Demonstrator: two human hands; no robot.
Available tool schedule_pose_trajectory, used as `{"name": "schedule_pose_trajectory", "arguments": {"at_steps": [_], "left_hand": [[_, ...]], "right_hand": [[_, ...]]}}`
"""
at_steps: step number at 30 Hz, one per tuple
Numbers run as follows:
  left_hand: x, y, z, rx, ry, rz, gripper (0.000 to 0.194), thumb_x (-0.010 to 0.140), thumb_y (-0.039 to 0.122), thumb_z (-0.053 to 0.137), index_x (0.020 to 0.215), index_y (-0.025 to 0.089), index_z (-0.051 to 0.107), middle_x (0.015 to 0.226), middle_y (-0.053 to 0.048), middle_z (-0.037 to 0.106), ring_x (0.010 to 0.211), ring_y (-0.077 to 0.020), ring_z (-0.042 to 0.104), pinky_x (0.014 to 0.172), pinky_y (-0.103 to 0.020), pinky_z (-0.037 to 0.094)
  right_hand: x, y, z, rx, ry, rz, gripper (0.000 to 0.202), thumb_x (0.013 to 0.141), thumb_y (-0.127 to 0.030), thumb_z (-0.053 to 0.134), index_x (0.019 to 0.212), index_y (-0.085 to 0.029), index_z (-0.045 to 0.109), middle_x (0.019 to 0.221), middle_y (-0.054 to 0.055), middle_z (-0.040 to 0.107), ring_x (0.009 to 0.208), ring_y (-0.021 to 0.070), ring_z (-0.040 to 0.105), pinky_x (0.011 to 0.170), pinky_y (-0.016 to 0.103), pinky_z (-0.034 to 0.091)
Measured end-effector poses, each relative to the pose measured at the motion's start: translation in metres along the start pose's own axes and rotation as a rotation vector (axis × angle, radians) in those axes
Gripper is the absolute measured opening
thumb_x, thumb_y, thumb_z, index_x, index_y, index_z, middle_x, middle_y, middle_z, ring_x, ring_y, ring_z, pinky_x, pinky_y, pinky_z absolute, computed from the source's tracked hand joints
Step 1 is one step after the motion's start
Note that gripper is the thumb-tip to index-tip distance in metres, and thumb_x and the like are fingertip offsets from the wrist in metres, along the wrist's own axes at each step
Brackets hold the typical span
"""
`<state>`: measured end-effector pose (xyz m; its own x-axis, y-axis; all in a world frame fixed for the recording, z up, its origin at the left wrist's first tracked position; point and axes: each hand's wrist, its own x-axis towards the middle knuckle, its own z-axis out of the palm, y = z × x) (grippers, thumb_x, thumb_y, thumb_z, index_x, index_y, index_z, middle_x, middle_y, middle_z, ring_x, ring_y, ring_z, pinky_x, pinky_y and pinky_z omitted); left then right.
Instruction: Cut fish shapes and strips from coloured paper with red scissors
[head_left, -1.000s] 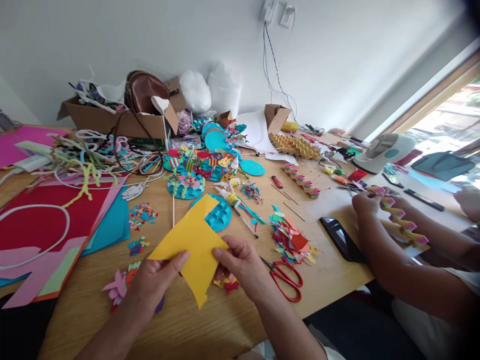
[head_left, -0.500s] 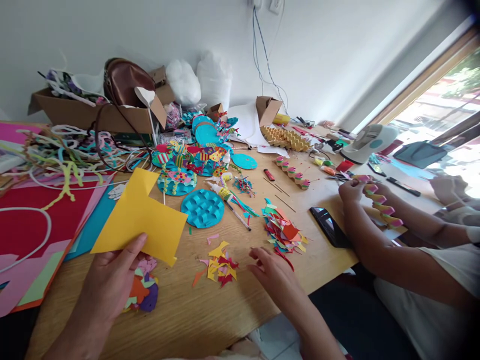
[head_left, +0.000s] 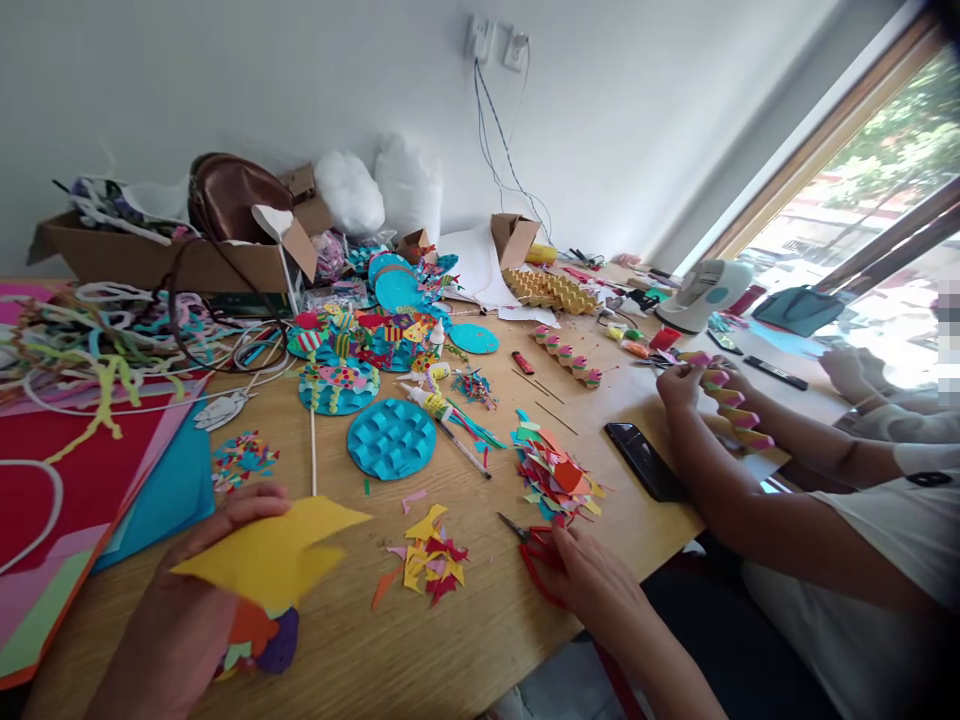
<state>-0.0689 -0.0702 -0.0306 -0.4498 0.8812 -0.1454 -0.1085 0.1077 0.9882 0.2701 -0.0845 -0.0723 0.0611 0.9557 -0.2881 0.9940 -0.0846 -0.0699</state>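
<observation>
The left hand point(head_left: 187, 590) pinches yellow paper point(head_left: 277, 555), notched and blurred, above the near left of the wooden table point(head_left: 420, 650). The right hand point(head_left: 592, 575) touches the red-handled scissors point(head_left: 536, 555); its grip is unclear. Beyond lie paper scraps point(head_left: 435, 560) and a round blue woven-textured piece point(head_left: 391, 439), before a pale wall point(head_left: 337, 80).

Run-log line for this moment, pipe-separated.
left hand: holds yellow paper | right hand: at red-handled scissors, grip unclear | between hands: paper scraps

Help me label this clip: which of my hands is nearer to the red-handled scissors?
Your right hand. It is at the handles of the scissors; your left hand is well to their left, holding yellow paper.
</observation>
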Motion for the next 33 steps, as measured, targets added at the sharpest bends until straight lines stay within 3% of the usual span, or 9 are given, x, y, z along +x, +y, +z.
{"name": "schedule_pose_trajectory", "arguments": {"at_steps": [2,6,10,13,17,20,25,28,33], "left_hand": [[0.001,-0.002,-0.004,0.035,-0.091,0.038,0.013,0.048,0.028,0.069,0.06,0.024,0.071,0.094,0.0,0.064,0.101,-0.0254,0.053,0.064,-0.02,0.049],[-0.003,-0.001,-0.003,0.118,-0.064,0.099,0.013,0.051,0.027,0.07,0.063,0.027,0.073,0.098,0.0,0.059,0.104,-0.0249,0.048,0.065,-0.018,0.048],[-0.013,0.004,0.01,-0.052,-0.152,0.015,0.017,0.048,0.03,0.074,0.064,0.025,0.073,0.08,-0.001,0.064,0.067,-0.018,0.058,0.047,-0.019,0.046],[-0.013,0.004,0.017,-0.065,-0.2,-0.026,0.018,0.051,0.03,0.073,0.068,0.025,0.074,0.075,-0.002,0.069,0.058,-0.0179,0.059,0.045,-0.021,0.047],[-0.005,-0.002,0.015,0.133,-0.305,0.186,0.024,0.062,0.025,0.066,0.084,0.027,0.073,0.097,-0.003,0.07,0.091,-0.0239,0.062,0.074,-0.026,0.05],[-0.001,-0.006,0.009,0.282,-0.426,0.261,0.031,0.068,0.024,0.06,0.098,0.03,0.069,0.114,0.0,0.064,0.115,-0.0234,0.049,0.099,-0.03,0.035],[-0.006,-0.004,0.011,0.021,-0.532,0.043,0.036,0.073,0.021,0.052,0.106,0.027,0.065,0.119,-0.002,0.061,0.114,-0.027,0.049,0.095,-0.035,0.041],[-0.008,0.0,0.018,-0.187,-0.506,-0.113,0.035,0.073,0.023,0.053,0.105,0.025,0.065,0.115,-0.004,0.064,0.113,-0.0286,0.05,0.093,-0.039,0.042],[-0.009,0.002,0.029,-0.257,-0.397,-0.1,0.029,0.072,0.028,0.058,0.099,0.024,0.068,0.127,-0.002,0.054,0.121,-0.028,0.041,0.099,-0.039,0.035]], "right_hand": [[-0.006,0.002,-0.006,-0.001,-0.028,-0.014,0.017,0.076,-0.022,0.044,0.085,-0.018,0.059,0.088,0.012,0.062,0.084,0.025,0.059,0.07,0.031,0.041],[-0.018,0.001,-0.015,0.097,0.039,-0.09,0.018,0.07,-0.014,0.044,0.08,-0.021,0.056,0.083,0.006,0.061,0.075,0.0192,0.058,0.063,0.026,0.04],[-0.015,-0.01,-0.02,0.308,0.16,-0.09,0.01,0.075,-0.024,0.043,0.071,-0.021,0.051,0.065,0.003,0.058,0.061,0.0176,0.054,0.057,0.027,0.039],[-0.007,-0.019,-0.021,0.647,0.071,-0.087,0.011,0.075,-0.03,0.043,0.074,-0.021,0.05,0.064,0.002,0.059,0.058,0.0168,0.057,0.052,0.027,0.041],[0.002,-0.026,-0.02,0.95,-0.036,-0.075,0.019,0.072,-0.038,0.048,0.076,-0.019,0.049,0.073,0.003,0.061,0.049,0.0136,0.057,0.042,0.024,0.041],[0.005,-0.027,-0.019,0.981,0.035,-0.07,0.021,0.069,-0.04,0.054,0.069,-0.019,0.049,0.063,-0.001,0.056,0.041,0.0104,0.051,0.039,0.022,0.038],[0.007,-0.038,-0.022,1.13,0.18,-0.042,0.029,0.065,-0.04,0.065,0.061,-0.019,0.045,0.051,-0.004,0.05,0.041,0.0098,0.046,0.038,0.021,0.035],[0.008,-0.053,-0.028,1.298,0.127,-0.099,0.031,0.064,-0.044,0.066,0.067,-0.018,0.05,0.053,-0.003,0.051,0.041,0.0093,0.045,0.037,0.02,0.032],[0.008,-0.083,-0.033,1.534,-0.005,-0.28,0.037,0.069,-0.048,0.061,0.085,-0.016,0.056,0.057,-0.001,0.054,0.046,0.0091,0.045,0.041,0.02,0.032]]}}
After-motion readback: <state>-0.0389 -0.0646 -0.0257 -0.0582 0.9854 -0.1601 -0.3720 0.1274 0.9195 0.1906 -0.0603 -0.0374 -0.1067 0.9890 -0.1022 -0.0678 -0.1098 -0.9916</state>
